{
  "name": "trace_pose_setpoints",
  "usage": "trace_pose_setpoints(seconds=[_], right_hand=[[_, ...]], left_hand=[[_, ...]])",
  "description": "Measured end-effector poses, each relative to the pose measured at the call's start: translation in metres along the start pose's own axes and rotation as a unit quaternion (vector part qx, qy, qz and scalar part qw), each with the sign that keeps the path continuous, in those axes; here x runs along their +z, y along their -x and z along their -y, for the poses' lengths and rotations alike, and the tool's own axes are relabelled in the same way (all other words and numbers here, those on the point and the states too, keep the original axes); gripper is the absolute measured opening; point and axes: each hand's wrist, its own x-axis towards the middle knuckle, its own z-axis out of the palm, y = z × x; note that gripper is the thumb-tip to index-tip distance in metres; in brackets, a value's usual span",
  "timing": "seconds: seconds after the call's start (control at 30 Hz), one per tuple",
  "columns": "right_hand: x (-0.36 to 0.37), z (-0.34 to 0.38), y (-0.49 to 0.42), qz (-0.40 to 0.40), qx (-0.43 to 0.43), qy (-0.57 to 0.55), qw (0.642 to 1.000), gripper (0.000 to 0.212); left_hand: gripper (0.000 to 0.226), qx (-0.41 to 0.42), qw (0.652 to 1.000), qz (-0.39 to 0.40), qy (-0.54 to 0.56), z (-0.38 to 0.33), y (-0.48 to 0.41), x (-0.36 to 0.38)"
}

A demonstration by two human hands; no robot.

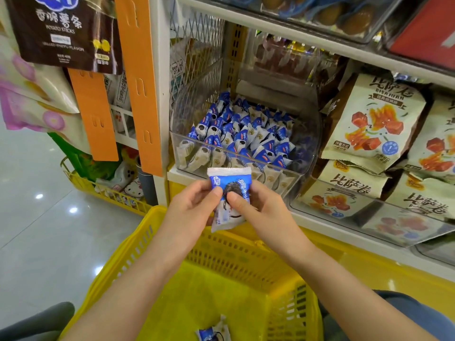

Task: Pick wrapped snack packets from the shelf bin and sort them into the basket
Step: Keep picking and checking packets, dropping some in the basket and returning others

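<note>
A blue and white wrapped snack packet (230, 190) is held upright between both hands, just in front of the shelf edge. My left hand (194, 207) pinches its left side and my right hand (261, 207) pinches its right side with the thumb on the front. Behind it, a clear plastic shelf bin (307, 153) holds several of the same blue and white packets (246, 134). Below my hands is a yellow plastic basket (138, 244) with one packet (213, 332) lying on its floor near the bottom edge of the view.
Large beige snack bags (371, 121) fill clear bins to the right of the shelf bin. Orange hanging strips (138, 77) and a dark potato stick bag (64, 30) hang at left. A second yellow basket (105, 190) with goods sits on the shiny floor at left.
</note>
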Motion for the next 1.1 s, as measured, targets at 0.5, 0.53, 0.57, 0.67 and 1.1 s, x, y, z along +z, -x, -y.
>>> trace_pose_setpoints(seconds=[0.5,0.53,0.57,0.67,1.1], right_hand=[[-0.027,0.021,-0.068,-0.135,-0.126,0.254,0.950,0.022],[-0.037,0.023,-0.085,-0.147,-0.108,0.314,0.932,0.023],[-0.047,0.023,-0.102,-0.145,-0.078,0.372,0.913,0.024],[-0.066,0.013,-0.139,-0.082,0.077,0.537,0.836,0.027],[-0.063,0.008,-0.160,-0.106,0.233,0.534,0.805,0.031]], left_hand=[[0.012,0.018,0.996,-0.044,0.073,-0.009,-0.016,-0.019],[0.011,0.018,0.995,-0.053,0.081,-0.011,-0.017,-0.020],[0.010,0.017,0.994,-0.060,0.086,-0.012,-0.018,-0.020],[0.007,0.012,0.993,-0.056,0.100,-0.016,-0.019,-0.019],[0.014,0.005,0.991,-0.054,0.121,-0.029,-0.019,-0.027]])
